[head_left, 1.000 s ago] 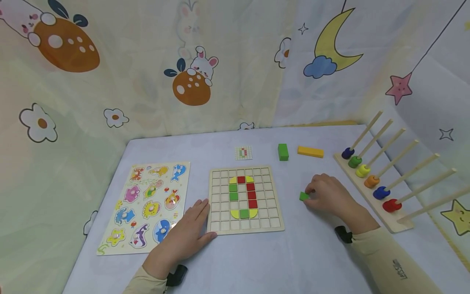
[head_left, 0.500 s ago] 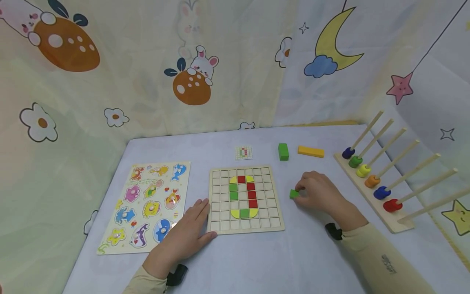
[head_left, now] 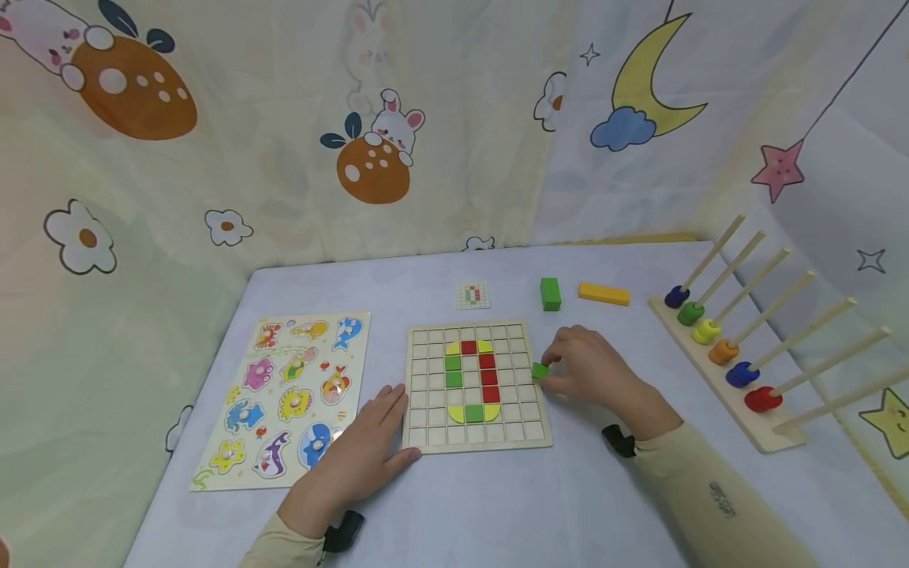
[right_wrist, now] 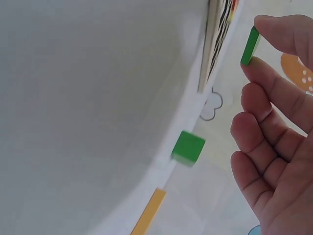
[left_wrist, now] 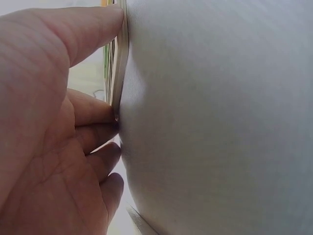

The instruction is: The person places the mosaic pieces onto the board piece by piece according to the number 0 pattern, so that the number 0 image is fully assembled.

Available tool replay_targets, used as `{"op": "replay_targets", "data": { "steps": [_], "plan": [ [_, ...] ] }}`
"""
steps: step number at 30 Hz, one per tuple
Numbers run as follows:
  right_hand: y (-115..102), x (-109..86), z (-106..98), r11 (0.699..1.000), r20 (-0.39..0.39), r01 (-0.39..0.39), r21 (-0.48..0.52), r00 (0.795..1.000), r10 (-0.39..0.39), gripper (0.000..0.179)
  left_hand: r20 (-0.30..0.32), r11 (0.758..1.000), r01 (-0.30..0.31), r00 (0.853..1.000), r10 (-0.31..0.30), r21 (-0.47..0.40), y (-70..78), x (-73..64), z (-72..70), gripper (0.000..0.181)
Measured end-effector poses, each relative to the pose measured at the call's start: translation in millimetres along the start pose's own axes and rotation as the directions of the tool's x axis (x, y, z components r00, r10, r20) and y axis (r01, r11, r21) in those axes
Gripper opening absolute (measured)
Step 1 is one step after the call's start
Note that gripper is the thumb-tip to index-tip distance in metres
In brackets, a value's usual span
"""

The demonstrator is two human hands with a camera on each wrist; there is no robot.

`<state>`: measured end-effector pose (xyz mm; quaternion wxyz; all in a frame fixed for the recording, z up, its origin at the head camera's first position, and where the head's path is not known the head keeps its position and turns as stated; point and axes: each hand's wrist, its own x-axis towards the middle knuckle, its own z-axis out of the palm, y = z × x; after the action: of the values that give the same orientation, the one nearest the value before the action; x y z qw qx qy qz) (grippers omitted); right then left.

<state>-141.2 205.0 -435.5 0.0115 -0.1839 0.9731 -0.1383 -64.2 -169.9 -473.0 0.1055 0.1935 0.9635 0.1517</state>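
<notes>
My right hand (head_left: 595, 377) pinches a thin green square tile (head_left: 540, 370) between thumb and index finger, held over the right edge of a wooden grid board (head_left: 419, 438). In the right wrist view the tile (right_wrist: 250, 46) is seen nearly edge-on, its other fingers loosely bent. Red, green and yellow tiles form a ring on the board, with an open cell on its left side. My left hand (head_left: 355, 465) lies at the board's lower left corner, fingers extended. The left wrist view has its thumb and fingertips touching the board's edge (left_wrist: 122, 54).
Behind the board lie a small pattern card (head_left: 473, 296), a green block (head_left: 550, 294) and a yellow bar (head_left: 604, 294). An animal knob puzzle (head_left: 308, 430) sits on the left. To the right stands a peg rack (head_left: 753, 414) with colored beads and tall slanting rods.
My right hand has carried the green tile leftward across the tablecloth to the board's right edge. The left hand has stayed in place.
</notes>
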Motion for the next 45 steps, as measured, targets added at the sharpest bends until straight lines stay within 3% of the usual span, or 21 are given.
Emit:
{"op": "replay_targets", "data": {
  "steps": [23,30,36,45],
  "plan": [
    [-49,28.1,9,0.980,-0.040,0.134,0.149,0.991,-0.130,0.014,-0.003,1.000,0.006,1.000,-0.005,0.009,1.2,-0.4,2.7,0.093],
    [-67,36.9,11,0.975,-0.031,0.193,0.106,0.981,-0.191,0.015,-0.008,1.000,0.006,1.000,-0.006,0.015,2.3,-0.3,1.4,0.093],
    [-83,45.1,13,0.974,0.021,0.217,0.066,0.975,-0.219,0.019,-0.002,1.000,0.013,1.000,-0.013,0.005,1.3,-0.8,0.8,0.092],
    [-95,50.4,29,0.964,0.059,0.259,0.055,0.963,-0.262,0.017,-0.004,1.000,0.010,1.000,-0.010,-0.002,1.0,-0.7,0.5,0.091]
  ]
}}
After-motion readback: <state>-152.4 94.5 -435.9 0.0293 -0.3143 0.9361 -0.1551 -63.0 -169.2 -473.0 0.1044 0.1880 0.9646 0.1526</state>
